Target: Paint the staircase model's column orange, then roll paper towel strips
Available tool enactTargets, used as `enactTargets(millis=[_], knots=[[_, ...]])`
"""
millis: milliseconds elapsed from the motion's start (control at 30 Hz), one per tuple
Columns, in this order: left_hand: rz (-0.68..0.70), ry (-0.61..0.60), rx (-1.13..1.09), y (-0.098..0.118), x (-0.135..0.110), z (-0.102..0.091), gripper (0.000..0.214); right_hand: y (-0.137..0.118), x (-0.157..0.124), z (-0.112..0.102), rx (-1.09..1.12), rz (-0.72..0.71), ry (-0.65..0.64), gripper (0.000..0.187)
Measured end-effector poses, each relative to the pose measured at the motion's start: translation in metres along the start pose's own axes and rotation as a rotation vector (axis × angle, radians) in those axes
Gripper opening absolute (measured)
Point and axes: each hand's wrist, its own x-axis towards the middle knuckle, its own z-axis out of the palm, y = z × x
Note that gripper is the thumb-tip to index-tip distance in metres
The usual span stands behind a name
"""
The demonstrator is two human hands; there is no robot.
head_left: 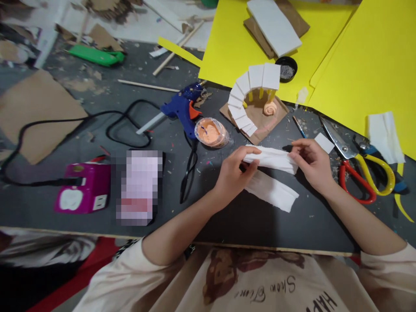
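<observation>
Your left hand [235, 171] and right hand [310, 162] each pinch one end of a white paper strip [271, 158], fingers closed on it, holding it stretched between them just above the dark table [227, 216]. A second length of white paper slants down from your left hand, and I cannot tell whether it is the same piece. Just beyond the strip sit a tub of orange paste [211, 132] and a curved white stair model [251, 93], with red and yellow scissors [360, 173] near your right hand.

Head camera, downward, close over hands [232, 173] [312, 162]
</observation>
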Motion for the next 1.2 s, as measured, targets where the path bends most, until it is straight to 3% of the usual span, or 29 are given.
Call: enactTargets(millis=[100,267,533,733,967,1067,1200], knots=[[0.037,0.004,0.087,0.001,0.001,-0.003,0.012,0.000,0.002,-0.001,0.008,0.016,-0.010,0.018],[0.049,0.027,0.097,-0.001,0.003,-0.004,0.015,0.005,0.002,-0.002,-0.034,-0.054,-0.151,0.038],[0.145,-0.042,0.344,-0.005,0.003,-0.003,0.025,0.002,0.005,-0.004,-0.311,-0.229,-0.026,0.009],[0.131,-0.097,0.535,-0.004,0.001,-0.005,0.031,0.004,0.004,-0.002,-0.435,-0.295,-0.045,0.023],[0.182,0.057,0.723,0.000,0.003,-0.010,0.038,0.005,-0.003,-0.003,-0.802,-0.393,-0.028,0.020],[0.298,-0.050,0.628,-0.001,0.004,-0.010,0.040,0.002,-0.005,-0.004,-0.841,-0.401,-0.051,0.015],[0.454,-0.251,0.487,-0.006,0.004,-0.009,0.048,-0.001,-0.006,-0.003,-0.860,-0.373,-0.068,0.021]])
